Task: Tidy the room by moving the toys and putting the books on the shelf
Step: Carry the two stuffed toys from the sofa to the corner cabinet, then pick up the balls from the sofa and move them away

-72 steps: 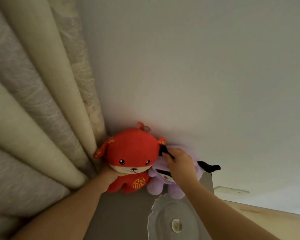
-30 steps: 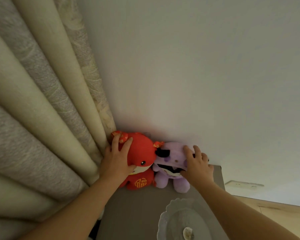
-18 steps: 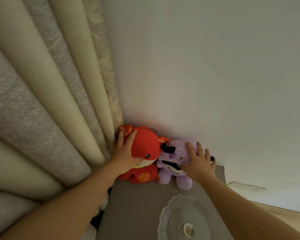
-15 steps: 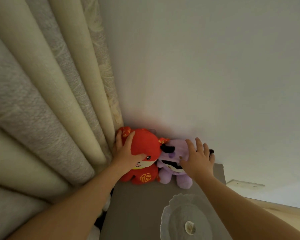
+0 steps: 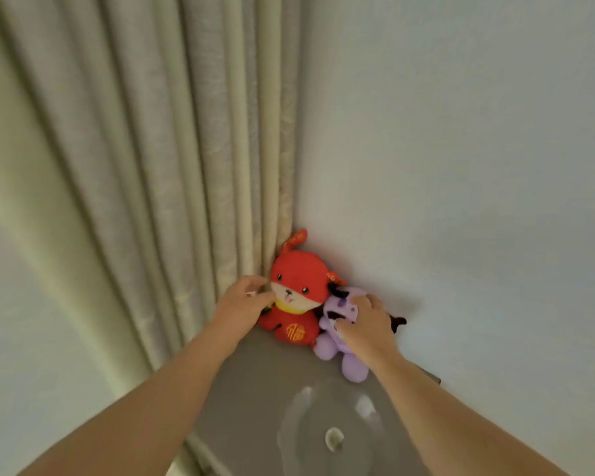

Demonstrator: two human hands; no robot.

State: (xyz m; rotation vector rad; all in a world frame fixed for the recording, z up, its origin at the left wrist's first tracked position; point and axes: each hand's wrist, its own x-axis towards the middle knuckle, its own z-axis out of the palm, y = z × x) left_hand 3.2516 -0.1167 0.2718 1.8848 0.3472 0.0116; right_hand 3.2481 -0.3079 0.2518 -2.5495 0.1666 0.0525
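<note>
- Nearest me, low in the view, a clear glass dish (image 5: 304,395) sits on the grey tabletop (image 5: 255,379). A small pale round thing (image 5: 334,439) lies in its middle; motion blur hides what it is.
- Both of my bare forearms reach over the table, one on each side of the dish, towards the far corner.
- My left hand (image 5: 243,304) is at the left of the red plush toy (image 5: 298,290), squeezed between it and the curtain (image 5: 186,166). Its fingers are bent and close together, with the tips at the toy's cheek. I cannot tell whether they pinch the plush or only touch it.
- My right hand (image 5: 368,324) lies over the purple plush toy (image 5: 337,341). The fingers curl over its head and the thumb presses on its face, so the hand grips it and covers most of its upper half.
- The red toy sits upright on the back of the tabletop, facing me, with a gold emblem on its belly. The purple toy leans against its right side, touching it, feet pointing towards the dish.
- A black horn (image 5: 397,324) of the purple toy pokes out beyond my right hand.
- Behind both toys, the curtain's folds hang on the left and meet the plain pale wall (image 5: 461,166) on the right. One ear of the red toy stands against the last fold.
</note>
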